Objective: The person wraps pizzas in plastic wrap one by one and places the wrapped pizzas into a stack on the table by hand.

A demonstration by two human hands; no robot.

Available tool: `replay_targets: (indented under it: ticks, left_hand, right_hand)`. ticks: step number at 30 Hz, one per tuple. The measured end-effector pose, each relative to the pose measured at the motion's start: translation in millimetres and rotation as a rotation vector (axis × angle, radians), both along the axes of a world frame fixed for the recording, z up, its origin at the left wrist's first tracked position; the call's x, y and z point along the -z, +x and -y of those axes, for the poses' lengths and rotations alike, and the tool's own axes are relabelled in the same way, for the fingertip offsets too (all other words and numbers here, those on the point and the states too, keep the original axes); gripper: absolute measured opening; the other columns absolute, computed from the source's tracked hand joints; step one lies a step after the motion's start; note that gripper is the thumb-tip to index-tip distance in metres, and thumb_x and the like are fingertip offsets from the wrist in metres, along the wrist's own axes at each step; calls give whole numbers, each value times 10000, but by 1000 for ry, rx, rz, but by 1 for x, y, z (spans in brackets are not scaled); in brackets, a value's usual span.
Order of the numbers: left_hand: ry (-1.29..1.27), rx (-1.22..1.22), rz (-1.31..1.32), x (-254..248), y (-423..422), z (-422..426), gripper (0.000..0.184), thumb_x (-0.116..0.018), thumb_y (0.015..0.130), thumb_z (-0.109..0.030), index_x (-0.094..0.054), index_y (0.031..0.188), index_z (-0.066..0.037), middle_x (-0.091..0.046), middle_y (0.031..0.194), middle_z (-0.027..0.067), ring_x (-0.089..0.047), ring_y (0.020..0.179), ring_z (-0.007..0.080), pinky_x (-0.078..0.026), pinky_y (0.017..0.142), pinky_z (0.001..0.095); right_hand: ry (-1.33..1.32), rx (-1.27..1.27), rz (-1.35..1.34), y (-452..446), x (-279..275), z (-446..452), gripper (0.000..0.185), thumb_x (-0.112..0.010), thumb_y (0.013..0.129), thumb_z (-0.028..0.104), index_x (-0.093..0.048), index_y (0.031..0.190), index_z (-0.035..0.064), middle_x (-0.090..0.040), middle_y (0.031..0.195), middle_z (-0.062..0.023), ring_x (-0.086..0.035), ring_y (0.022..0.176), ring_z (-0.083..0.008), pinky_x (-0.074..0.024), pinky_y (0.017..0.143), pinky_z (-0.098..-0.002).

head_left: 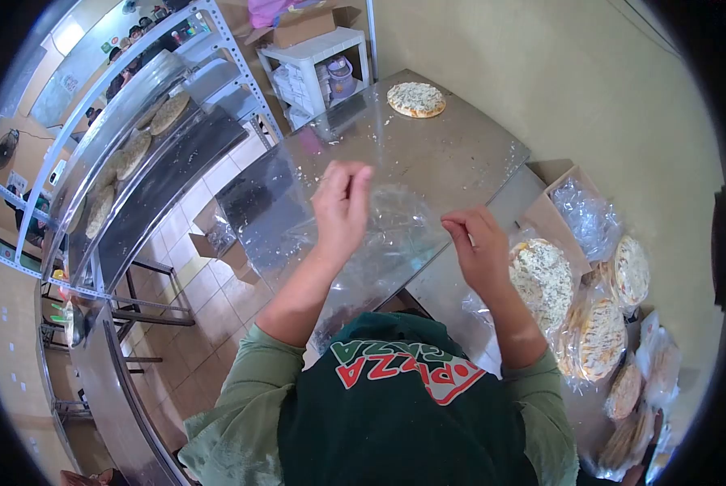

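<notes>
A crumpled clear plastic bag spreads between my two hands above the near part of the metal table. My left hand is closed, thumb against the fingers, at the bag's left side. On its right side, my right hand pinches with thumb and forefinger. The thin film is hard to follow right up to the fingertips. Farther off, a pizza topped with shredded white cheese lies unwrapped at the table's far end, apart from both hands.
Crumbs dot the metal table. To the right are a cheese-topped pizza, a bagged pizza and a cardboard box of plastic bags. Several pizza bases lie on the left shelf. A white plastic rack stands behind.
</notes>
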State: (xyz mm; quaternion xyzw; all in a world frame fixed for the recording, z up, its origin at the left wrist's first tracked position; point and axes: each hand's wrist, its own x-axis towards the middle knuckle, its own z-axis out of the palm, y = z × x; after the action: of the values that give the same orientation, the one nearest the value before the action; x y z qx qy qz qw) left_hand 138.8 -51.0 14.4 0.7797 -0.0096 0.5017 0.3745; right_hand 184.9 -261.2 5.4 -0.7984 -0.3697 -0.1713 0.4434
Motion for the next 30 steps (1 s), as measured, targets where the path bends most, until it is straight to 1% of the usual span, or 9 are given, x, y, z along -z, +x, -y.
replay_targets:
  ticks: [5,8,11,14,18,22,25,28,30]
  left_hand:
    - [-263,-117,-54,31,-2,-17,136,-521,895,-114,-546,813,-8,-470,603,36,-410,570,79,-362,524,233]
    - [-364,-160,-79,28,-9,-28,100,-535,876,-76,-557,802,-14,-518,633,53,-471,593,113,-382,548,244]
    - [66,-344,147,20,-30,-32,37,-585,809,-20,-567,777,-12,-577,696,70,-533,650,189,-412,576,280]
    - [542,-121,94,28,-71,-15,125,-694,669,-36,-591,738,-55,-610,813,46,-544,692,201,-418,594,311]
    - [805,8,-85,69,-101,26,319,-754,603,-292,-641,836,-106,-586,936,29,-551,792,199,-436,649,309]
    - [616,12,-371,84,-120,22,360,-752,622,-330,-641,868,-91,-557,973,75,-540,800,216,-446,657,324]
    - [309,-332,-466,80,-135,-20,323,-746,665,-272,-609,863,-55,-567,878,84,-552,766,228,-452,631,320]
    - [-286,-291,-602,71,-129,-46,288,-727,709,-193,-558,856,-12,-561,759,86,-560,698,203,-454,593,310]
    - [-459,-195,-548,69,-110,-43,242,-698,743,-154,-539,839,0,-554,710,72,-546,639,164,-449,552,284]
  right_hand:
    - [-12,33,-130,24,37,3,110,-569,823,102,-566,908,32,-559,776,-108,-556,716,-278,-448,629,-324]
    - [220,101,-95,30,25,-7,181,-546,869,197,-540,958,40,-568,797,-90,-562,721,-229,-456,637,-327]
    - [240,-341,-826,28,42,3,314,-498,905,292,-513,1099,45,-591,966,-105,-579,830,-207,-480,690,-334]
    - [237,-887,-1591,13,42,-33,417,-467,917,330,-475,1198,22,-571,1113,-141,-589,923,-219,-492,748,-321]
    - [409,-772,-1693,16,75,-82,454,-440,931,305,-409,1271,6,-547,1171,-160,-560,1054,-244,-491,814,-354]
    - [258,-693,-1514,12,93,-107,414,-490,914,222,-425,1252,-8,-565,1139,-158,-577,1019,-237,-495,803,-347]
    - [231,-661,-1510,7,88,-115,393,-491,913,193,-437,1246,-9,-567,1133,-153,-578,1012,-224,-496,798,-330]
    - [204,-716,-1423,-14,75,-133,384,-485,916,177,-440,1252,-6,-566,1138,-140,-575,1009,-194,-492,799,-304]
    - [195,-774,-1370,-28,74,-148,381,-477,920,155,-433,1267,5,-571,1138,-122,-564,1005,-146,-483,806,-274]
